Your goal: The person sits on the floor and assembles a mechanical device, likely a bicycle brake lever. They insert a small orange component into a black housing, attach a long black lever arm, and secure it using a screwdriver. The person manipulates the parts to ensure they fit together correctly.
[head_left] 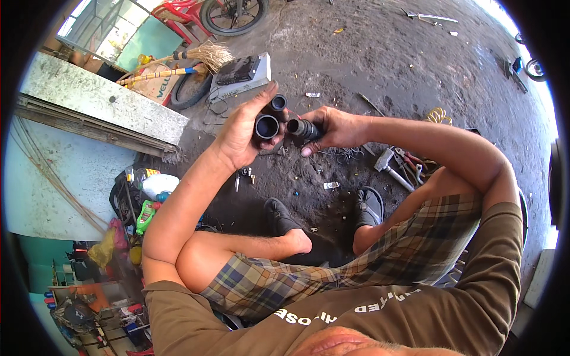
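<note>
My left hand [236,133] is closed around a black part with two round open ends [267,127], a wide one and a narrower one, both facing up toward me. Close by on the right, my right hand [341,127] grips a short black ribbed cylinder [305,129], its open end pointed at the other part. Whether the two pieces touch is hard to make out. Both are held out in front of me, over the dark dirt floor [332,77]. Dark grime marks my fingertips.
A hammer [385,160] and red-handled pliers [409,161] lie on the ground at right, near a yellow wire coil [438,115]. Farther left are a grey box [261,72], a straw broom [209,57] and a concrete ledge [107,98]. A green bottle [145,217] stands left of my knee.
</note>
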A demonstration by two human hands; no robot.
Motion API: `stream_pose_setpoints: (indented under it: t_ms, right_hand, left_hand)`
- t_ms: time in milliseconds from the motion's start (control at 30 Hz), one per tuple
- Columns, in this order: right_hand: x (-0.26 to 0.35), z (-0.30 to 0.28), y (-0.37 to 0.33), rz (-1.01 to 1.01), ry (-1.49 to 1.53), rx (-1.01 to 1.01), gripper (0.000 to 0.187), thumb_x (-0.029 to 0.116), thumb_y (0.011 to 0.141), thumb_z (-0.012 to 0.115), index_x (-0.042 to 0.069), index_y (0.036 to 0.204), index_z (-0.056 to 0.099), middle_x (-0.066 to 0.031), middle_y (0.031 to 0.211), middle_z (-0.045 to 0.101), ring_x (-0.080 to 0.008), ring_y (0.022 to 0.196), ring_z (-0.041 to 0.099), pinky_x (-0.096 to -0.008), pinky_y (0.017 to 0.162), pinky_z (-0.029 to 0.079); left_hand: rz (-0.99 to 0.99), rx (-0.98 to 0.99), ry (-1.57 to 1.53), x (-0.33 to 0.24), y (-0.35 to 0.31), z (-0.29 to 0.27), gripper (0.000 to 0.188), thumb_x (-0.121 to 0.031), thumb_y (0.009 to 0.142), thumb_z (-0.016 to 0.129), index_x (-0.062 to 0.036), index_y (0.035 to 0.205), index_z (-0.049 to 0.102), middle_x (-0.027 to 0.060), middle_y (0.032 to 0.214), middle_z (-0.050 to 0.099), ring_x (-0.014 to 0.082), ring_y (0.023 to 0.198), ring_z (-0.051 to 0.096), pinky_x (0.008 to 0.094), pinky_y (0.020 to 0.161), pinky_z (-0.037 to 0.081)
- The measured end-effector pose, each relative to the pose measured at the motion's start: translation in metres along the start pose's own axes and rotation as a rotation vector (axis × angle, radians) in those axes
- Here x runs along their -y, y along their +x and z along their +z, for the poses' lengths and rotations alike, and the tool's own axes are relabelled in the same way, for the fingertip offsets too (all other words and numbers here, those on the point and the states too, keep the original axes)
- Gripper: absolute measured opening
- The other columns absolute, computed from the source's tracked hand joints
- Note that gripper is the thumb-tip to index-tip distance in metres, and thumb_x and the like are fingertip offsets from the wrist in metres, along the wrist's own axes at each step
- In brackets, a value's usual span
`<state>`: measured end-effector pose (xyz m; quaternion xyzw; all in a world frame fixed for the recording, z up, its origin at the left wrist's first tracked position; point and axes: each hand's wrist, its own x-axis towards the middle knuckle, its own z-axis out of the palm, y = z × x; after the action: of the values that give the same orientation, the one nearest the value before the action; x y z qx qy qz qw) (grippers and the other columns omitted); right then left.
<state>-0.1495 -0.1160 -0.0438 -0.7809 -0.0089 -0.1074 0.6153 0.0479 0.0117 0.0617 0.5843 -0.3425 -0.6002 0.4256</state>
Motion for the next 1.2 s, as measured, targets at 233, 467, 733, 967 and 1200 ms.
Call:
stream_pose_setpoints:
  t_ms: [233,467,733,967,1200]
  right_hand:
    - [-0.007,0.001,0.000,-0.055,-0.034,-0.018,0.050,0.021,0.088,0.092,0.011,0.133,0.072,-0.0010,0.119,0.077,-0.0107,0.114,0.065,-0.0358,0.105,0.051]
    - [-0.004,0.002,0.001,-0.097,-0.030,-0.047,0.041,0.016,0.086,0.092,0.011,0.124,0.075,0.0005,0.118,0.078,-0.0109,0.114,0.066,-0.0353,0.106,0.052]
    - [-0.005,0.003,-0.002,-0.184,-0.013,-0.097,0.038,0.013,0.085,0.091,0.011,0.120,0.076,-0.0011,0.117,0.078,-0.0118,0.115,0.068,-0.0351,0.104,0.054]
    - [-0.007,0.011,0.005,-0.163,0.043,-0.103,0.024,0.004,0.084,0.086,0.007,0.105,0.076,-0.0004,0.098,0.077,-0.0055,0.095,0.063,-0.0324,0.088,0.055]
    - [-0.016,0.019,0.012,-0.225,0.082,-0.142,0.017,-0.001,0.082,0.083,0.005,0.093,0.073,0.0022,0.085,0.074,-0.0028,0.087,0.059,-0.0317,0.079,0.054]
  left_hand:
    - [-0.035,0.173,-0.161,-0.004,0.000,0.006,0.062,-0.064,0.106,0.056,-0.0034,0.115,0.069,0.0080,0.081,0.072,0.0121,0.061,0.064,0.0236,0.045,0.039]
    - [0.298,0.077,0.148,0.002,-0.007,0.015,0.044,-0.036,0.107,0.066,0.0006,0.131,0.060,0.0097,0.090,0.076,0.0128,0.068,0.068,0.0225,0.057,0.049]
    - [1.039,0.082,0.942,0.000,-0.013,0.024,0.046,-0.016,0.068,0.100,-0.0092,0.108,0.079,0.0051,0.092,0.074,0.0176,0.081,0.071,0.0314,0.071,0.057]
    - [1.178,0.111,1.034,0.001,-0.015,0.037,0.037,-0.010,0.069,0.097,-0.0083,0.103,0.081,0.0082,0.095,0.074,0.0248,0.087,0.075,0.0346,0.078,0.061]
    - [1.124,0.127,1.049,0.003,-0.015,0.040,0.035,-0.006,0.068,0.095,-0.0075,0.100,0.080,0.0080,0.094,0.074,0.0252,0.088,0.074,0.0356,0.079,0.060]
